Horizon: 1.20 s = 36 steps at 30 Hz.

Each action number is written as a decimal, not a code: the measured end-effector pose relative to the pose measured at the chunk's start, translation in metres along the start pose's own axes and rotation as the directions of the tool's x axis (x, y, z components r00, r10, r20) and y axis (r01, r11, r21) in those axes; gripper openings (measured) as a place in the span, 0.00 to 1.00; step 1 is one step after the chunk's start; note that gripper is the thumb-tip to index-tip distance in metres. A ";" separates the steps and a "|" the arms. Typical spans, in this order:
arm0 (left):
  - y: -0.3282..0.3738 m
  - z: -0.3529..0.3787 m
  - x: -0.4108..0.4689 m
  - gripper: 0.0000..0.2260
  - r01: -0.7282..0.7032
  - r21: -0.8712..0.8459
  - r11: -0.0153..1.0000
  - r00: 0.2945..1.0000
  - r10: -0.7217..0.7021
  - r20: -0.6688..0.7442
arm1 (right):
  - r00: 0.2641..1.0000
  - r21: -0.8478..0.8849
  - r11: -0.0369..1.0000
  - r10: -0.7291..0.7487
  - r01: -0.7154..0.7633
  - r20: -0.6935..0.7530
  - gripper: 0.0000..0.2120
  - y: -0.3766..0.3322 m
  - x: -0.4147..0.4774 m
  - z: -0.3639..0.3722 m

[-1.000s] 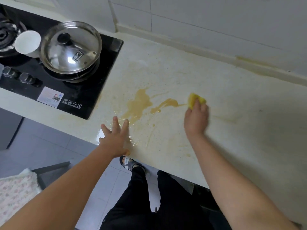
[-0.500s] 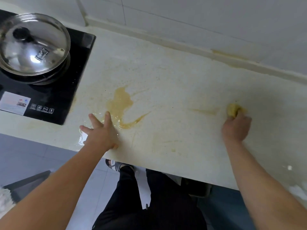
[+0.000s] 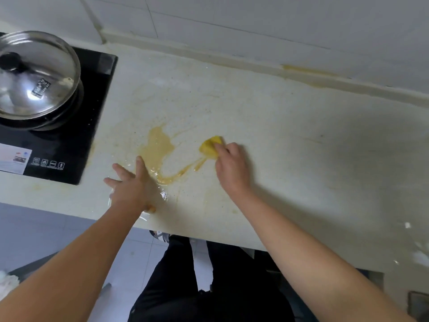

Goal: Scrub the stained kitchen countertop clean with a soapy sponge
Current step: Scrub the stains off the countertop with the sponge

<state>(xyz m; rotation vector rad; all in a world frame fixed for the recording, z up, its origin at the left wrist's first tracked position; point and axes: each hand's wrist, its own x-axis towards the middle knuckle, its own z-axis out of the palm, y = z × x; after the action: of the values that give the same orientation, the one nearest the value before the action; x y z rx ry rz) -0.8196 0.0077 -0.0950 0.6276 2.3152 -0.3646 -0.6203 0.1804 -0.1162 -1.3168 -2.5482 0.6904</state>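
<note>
- Sponge point(image 3: 210, 146), clutched in my right hand point(image 3: 229, 166), may just smear the brown puddle point(image 3: 157, 147) wider.
- My left hand point(image 3: 130, 184), fingers splayed flat on the wet countertop point(image 3: 278, 135), might slip.

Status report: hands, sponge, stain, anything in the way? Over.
Right hand grips sponge at the tail of the stain. Left hand flat on wet countertop, fingers spread, beside it. Main puddle unscrubbed. Lidded pot clear, on cooktop.

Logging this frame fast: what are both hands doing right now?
Left hand: open, fingers spread, pressing flat on the countertop.
Right hand: gripping the yellow sponge at the stain.
</note>
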 end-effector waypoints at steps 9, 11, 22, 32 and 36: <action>0.012 -0.007 0.005 0.55 0.011 0.003 1.000 0.998 -0.011 -0.069 | 0.400 0.183 0.495 0.830 -0.850 -0.390 0.14 0.207 0.035 -0.106; 0.016 -0.007 0.007 0.58 0.017 0.007 1.000 0.997 -0.017 -0.070 | 0.568 0.109 0.656 0.714 -0.747 -0.409 0.20 0.170 0.049 -0.075; 0.015 -0.018 0.014 0.62 0.004 0.047 0.999 0.999 -0.002 -0.050 | 0.634 -0.012 0.687 0.662 -0.726 -0.400 0.17 0.187 0.135 -0.109; 0.012 -0.024 0.020 0.66 -0.035 0.046 0.998 0.998 0.038 -0.059 | 0.944 -0.087 0.941 0.319 -0.327 -0.088 0.22 0.033 0.191 -0.007; 0.002 -0.027 0.020 0.65 -0.079 -0.011 0.997 0.996 0.079 -0.037 | 0.892 -0.153 0.903 -0.348 0.402 0.287 0.25 -0.069 0.114 0.045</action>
<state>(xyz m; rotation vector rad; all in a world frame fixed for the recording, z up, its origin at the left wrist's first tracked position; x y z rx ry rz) -0.8460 0.0273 -0.0898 0.7231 2.3180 -0.3036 -0.7538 0.2245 -0.1264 -0.7735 -3.0334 0.5508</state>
